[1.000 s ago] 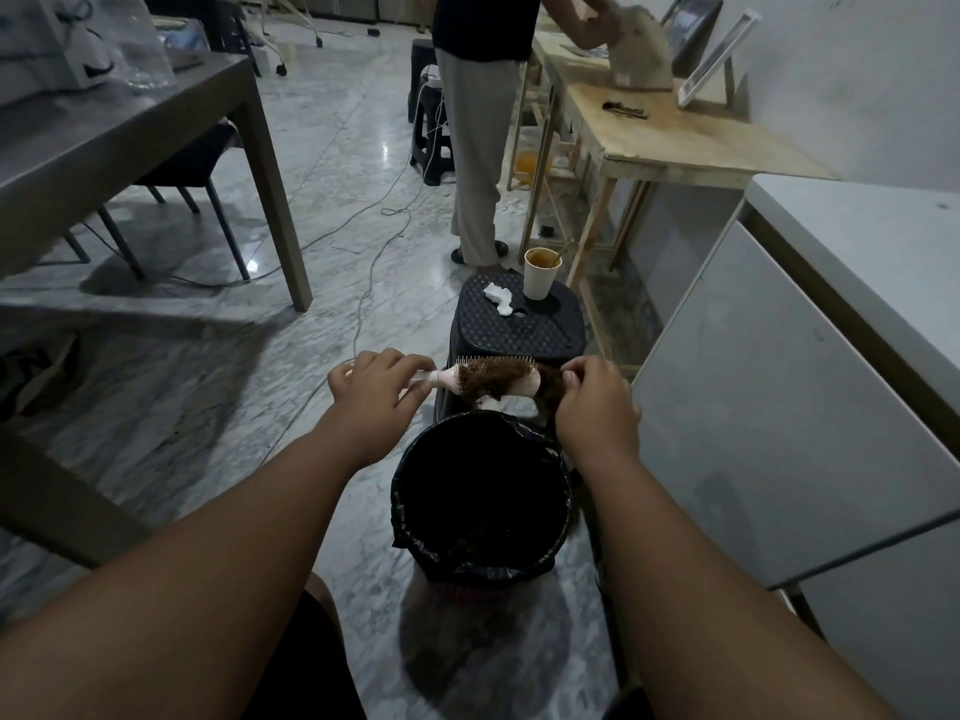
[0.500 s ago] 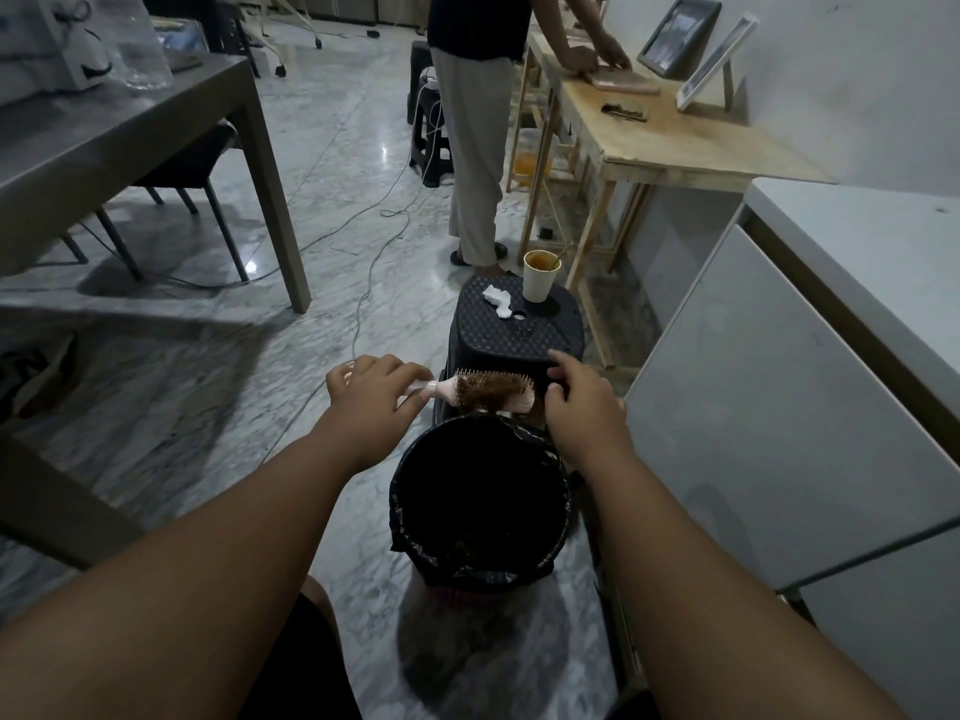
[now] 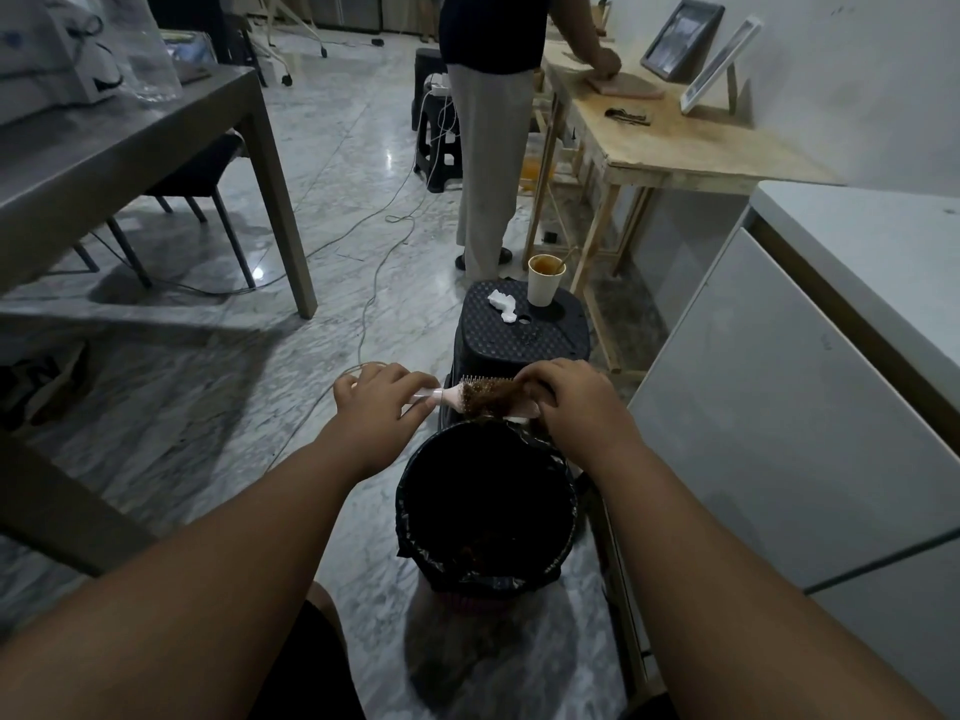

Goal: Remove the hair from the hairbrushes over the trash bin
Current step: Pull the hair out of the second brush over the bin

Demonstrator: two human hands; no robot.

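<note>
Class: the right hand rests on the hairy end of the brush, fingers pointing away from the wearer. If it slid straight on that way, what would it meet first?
Probably the black stool just beyond the right hand and brush, though depth is unclear.

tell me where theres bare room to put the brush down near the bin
The black stool top is bare on its near half; its far edge is crowded by the paper cup and crumpled tissue. The marble floor left of the trash bin is open apart from a cable. The white counter at right looks bare.
</note>
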